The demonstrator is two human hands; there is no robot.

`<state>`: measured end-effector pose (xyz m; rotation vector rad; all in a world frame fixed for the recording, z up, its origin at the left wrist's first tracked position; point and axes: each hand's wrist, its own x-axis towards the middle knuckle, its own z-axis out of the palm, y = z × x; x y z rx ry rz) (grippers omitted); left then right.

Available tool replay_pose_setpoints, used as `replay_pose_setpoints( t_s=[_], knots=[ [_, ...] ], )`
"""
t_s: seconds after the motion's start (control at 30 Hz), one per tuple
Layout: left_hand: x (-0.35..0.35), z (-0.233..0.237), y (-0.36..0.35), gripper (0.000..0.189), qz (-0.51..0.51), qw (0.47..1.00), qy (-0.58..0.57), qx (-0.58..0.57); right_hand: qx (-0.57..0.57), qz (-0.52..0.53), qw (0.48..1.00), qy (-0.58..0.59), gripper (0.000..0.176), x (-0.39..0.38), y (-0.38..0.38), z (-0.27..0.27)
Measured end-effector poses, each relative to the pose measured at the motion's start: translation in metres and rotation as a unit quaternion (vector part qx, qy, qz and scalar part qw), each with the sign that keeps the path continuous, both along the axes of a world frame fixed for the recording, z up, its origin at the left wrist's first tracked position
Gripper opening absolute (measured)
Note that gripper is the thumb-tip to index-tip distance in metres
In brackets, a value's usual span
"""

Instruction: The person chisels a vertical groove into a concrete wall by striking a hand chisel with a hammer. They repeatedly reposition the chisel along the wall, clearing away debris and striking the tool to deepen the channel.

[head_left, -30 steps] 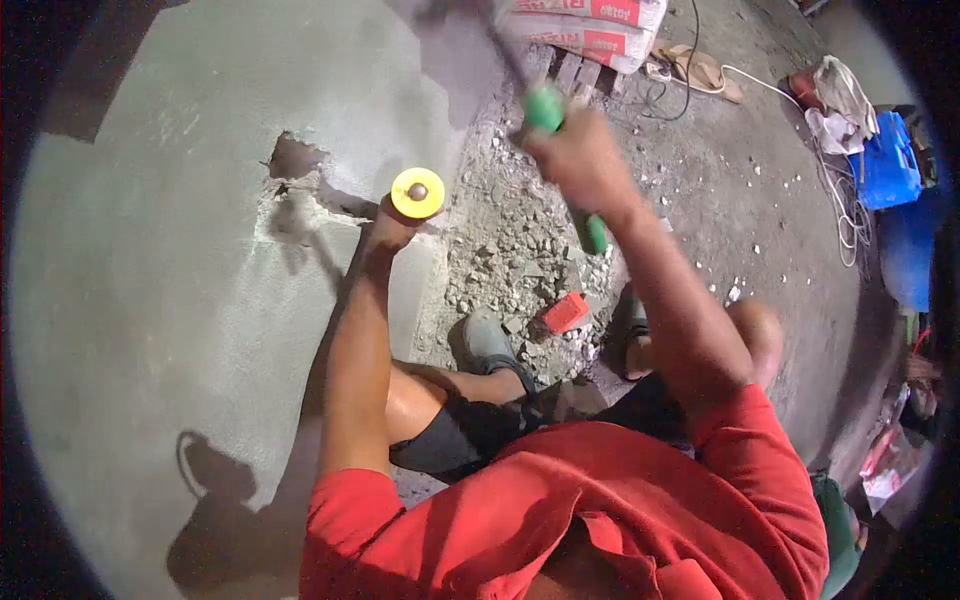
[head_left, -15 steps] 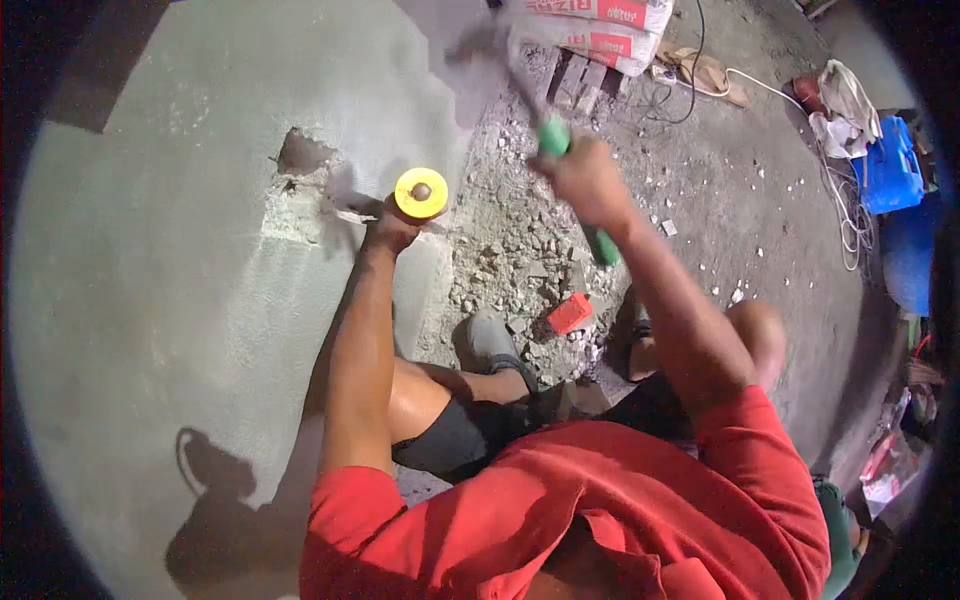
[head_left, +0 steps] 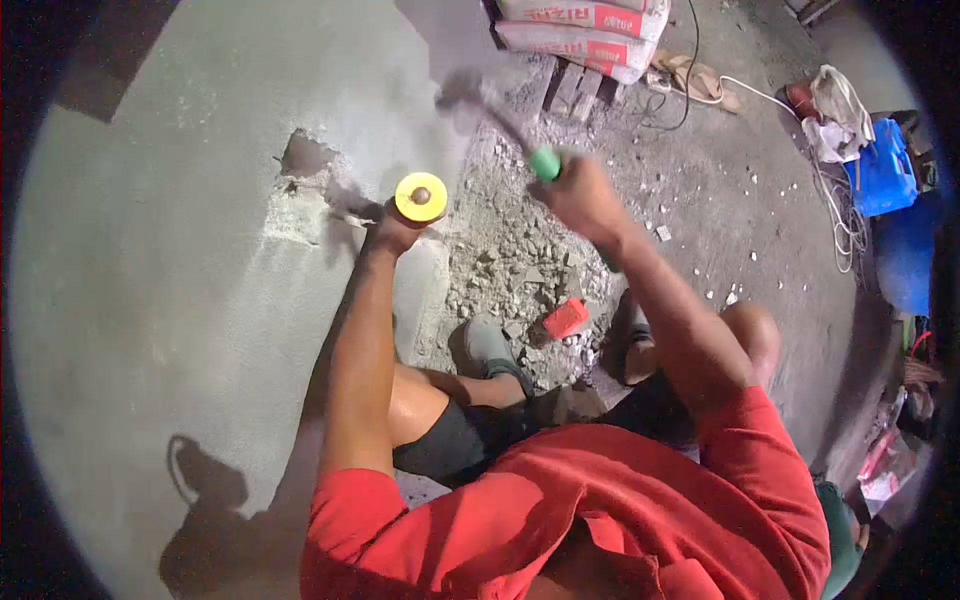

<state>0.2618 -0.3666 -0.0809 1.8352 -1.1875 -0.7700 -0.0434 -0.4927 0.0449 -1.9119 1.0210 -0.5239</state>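
My left hand (head_left: pixel 400 232) is wrapped round a chisel (head_left: pixel 421 196) with a round yellow hand guard; its struck end faces me. The chisel's tip is hidden behind the hand, close to the grey plastered wall (head_left: pixel 200 330). A rough broken hole (head_left: pixel 305 155) is in the wall just left of it, with a chipped pale patch below. My right hand (head_left: pixel 585 200) grips the green handle of a hammer (head_left: pixel 544 163). The hammer's head, smeared by motion, is up and to the right of the chisel, apart from it.
Broken rubble (head_left: pixel 500 275) covers the floor along the wall, around my shoes. A red block-shaped object (head_left: pixel 566 318) lies on it. Stacked cement bags (head_left: pixel 575 45) rest on wooden pieces farther off. A white cord (head_left: pixel 770 95) and a blue container (head_left: pixel 882 170) are at the right.
The hammer has swung down and a little left, its head now nearer the chisel. My left hand and the chisel have stayed in place.
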Motion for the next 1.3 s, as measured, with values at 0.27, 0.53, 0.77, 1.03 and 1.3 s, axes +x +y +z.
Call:
replay_pose_setpoints(
  t_s=[0.27, 0.53, 0.77, 1.03, 1.3],
  knots=[
    [-0.01, 0.016, 0.015, 0.038, -0.027, 0.995, -0.099, -0.006, -0.149, -0.055, 0.971, -0.179, 0.018, 0.033, 0.015, 0.037],
    [-0.002, 0.009, 0.0, 0.046, -0.01, 0.99, -0.107, 0.088, 0.032, -0.008, 0.999, 0.012, 0.032, -0.002, 0.015, -0.061],
    [-0.025, 0.039, -0.007, 0.042, -0.027, 0.988, -0.032, 0.146, 0.217, -0.073, 0.972, -0.042, 0.027, -0.012, 0.02, -0.074],
    [-0.04, 0.058, 0.027, 0.04, -0.179, 0.973, -0.092, -0.117, 0.207, -0.074, 0.975, -0.045, 0.032, -0.013, 0.038, -0.065],
    [-0.038, 0.085, 0.02, 0.02, 0.011, 0.975, 0.199, -0.098, 0.241, -0.037, 0.969, -0.031, 0.027, -0.025, 0.032, -0.055]
  ],
)
